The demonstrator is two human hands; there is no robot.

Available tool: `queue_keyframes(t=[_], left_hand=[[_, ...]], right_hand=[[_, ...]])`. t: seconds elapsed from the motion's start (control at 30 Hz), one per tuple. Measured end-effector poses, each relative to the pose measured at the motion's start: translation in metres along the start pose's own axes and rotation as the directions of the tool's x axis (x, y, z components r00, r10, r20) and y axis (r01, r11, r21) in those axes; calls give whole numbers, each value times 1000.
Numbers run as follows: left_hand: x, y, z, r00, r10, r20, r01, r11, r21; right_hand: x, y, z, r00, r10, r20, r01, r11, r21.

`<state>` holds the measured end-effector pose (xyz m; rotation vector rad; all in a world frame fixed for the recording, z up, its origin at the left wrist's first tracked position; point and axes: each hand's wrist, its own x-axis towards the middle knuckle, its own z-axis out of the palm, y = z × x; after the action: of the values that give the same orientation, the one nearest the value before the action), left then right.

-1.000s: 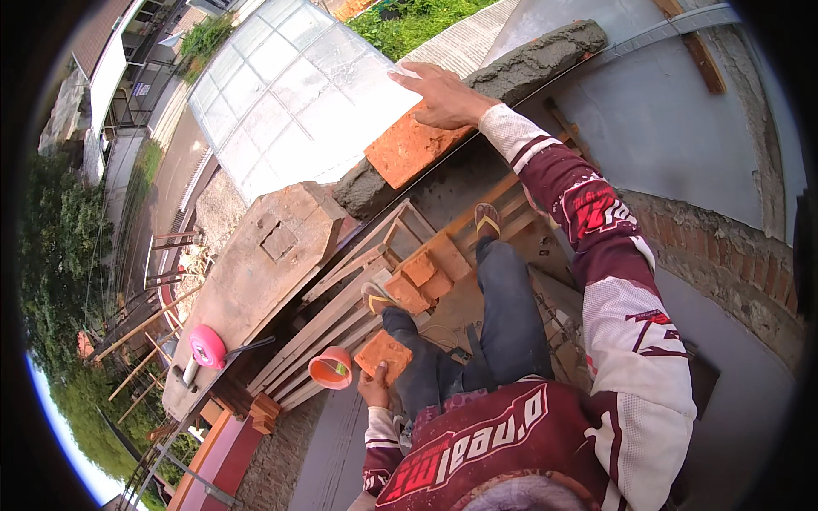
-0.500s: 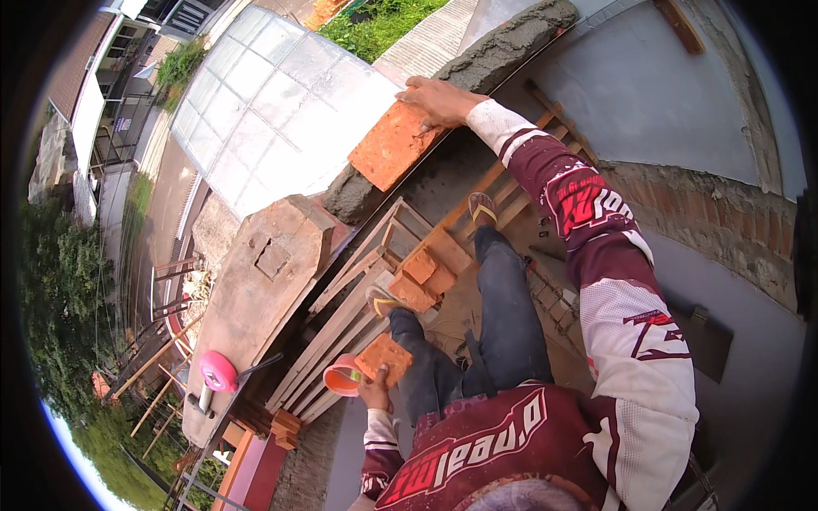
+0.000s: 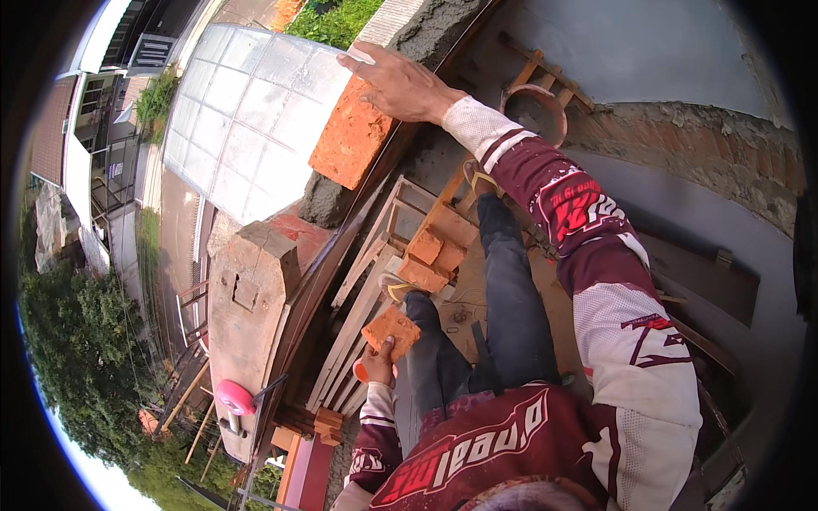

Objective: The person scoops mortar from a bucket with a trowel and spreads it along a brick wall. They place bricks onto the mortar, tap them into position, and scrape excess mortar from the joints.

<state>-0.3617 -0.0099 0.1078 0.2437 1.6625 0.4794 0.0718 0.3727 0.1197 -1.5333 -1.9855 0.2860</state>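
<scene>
An orange-red brick (image 3: 349,140) lies on grey mortar (image 3: 326,202) along the wall top. My right hand (image 3: 400,83) reaches across and spans the brick's far end, with the thumb on top and the fingers along the edge. Some of its fingertips are hidden. Lower down, near my left leg, my left hand (image 3: 380,364) grips a second brick (image 3: 392,330), its thumb on the brick's face. An orange round container (image 3: 361,371) is mostly covered by that hand. More wet mortar (image 3: 436,30) runs along the wall past my right hand.
Several bricks (image 3: 430,255) lie by my sandalled feet, beside timber lengths (image 3: 354,332). A wooden board (image 3: 247,315) carries a pink round item (image 3: 234,397) and a dark-handled tool (image 3: 271,388). Beyond the wall is a translucent panelled roof (image 3: 239,111). A round basin (image 3: 545,111) sits under my right arm.
The view has shifted toward the left end of the wall. My right hand stays at the brick, its fingers more raised and spread. The left hand's brick now hides more of the orange container.
</scene>
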Motion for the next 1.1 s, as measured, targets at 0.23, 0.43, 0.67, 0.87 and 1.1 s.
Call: queue_keyframes(t=[0.23, 0.43, 0.67, 0.87, 1.1], left_hand=[[133, -52, 82, 964, 225, 144, -267, 791, 551], [212, -66, 212, 911, 274, 310, -296, -89, 951], [327, -120, 302, 931, 52, 363, -366, 95, 926], [388, -153, 297, 837, -213, 504, -455, 242, 857], [398, -148, 300, 890, -87, 447, -439, -425, 792]], right_hand=[[-259, 57, 14, 423, 885, -193, -820, 465, 334], [-389, 158, 7, 304, 949, -83, -936, 281, -213], [-435, 237, 34, 196, 980, 43, -910, 198, -363], [-449, 259, 54, 196, 978, 66, -909, 206, -361], [-452, 269, 72, 213, 975, 64, -895, 221, -388]])
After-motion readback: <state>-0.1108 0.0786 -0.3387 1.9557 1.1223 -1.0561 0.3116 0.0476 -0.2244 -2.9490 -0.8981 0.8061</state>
